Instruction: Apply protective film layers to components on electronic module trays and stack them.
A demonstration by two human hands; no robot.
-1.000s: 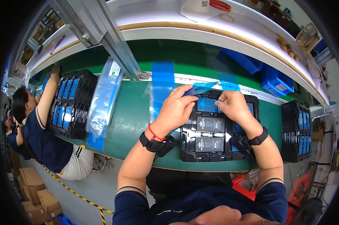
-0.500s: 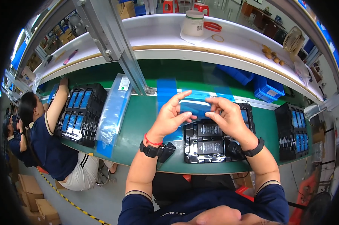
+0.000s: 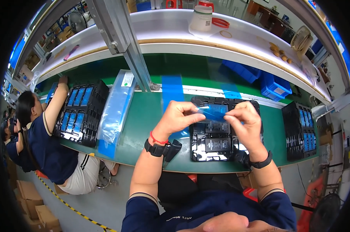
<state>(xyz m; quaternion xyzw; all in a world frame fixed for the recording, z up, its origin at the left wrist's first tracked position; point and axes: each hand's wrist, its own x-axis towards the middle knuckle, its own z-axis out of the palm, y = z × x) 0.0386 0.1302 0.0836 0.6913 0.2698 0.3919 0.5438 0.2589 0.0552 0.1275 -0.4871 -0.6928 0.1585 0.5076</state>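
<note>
The left hand (image 3: 175, 119) and right hand (image 3: 247, 123) each pinch one side of a see-through blue film (image 3: 213, 111). It's held above the black tray (image 3: 198, 155) of flat dark packs (image 3: 218, 144) on the green bench (image 3: 148, 116).

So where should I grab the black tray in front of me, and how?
Hold the black tray by its left and right rims, probably, coming from both sides: it lies flat on the green table, with batteries sitting in its recesses.
</note>
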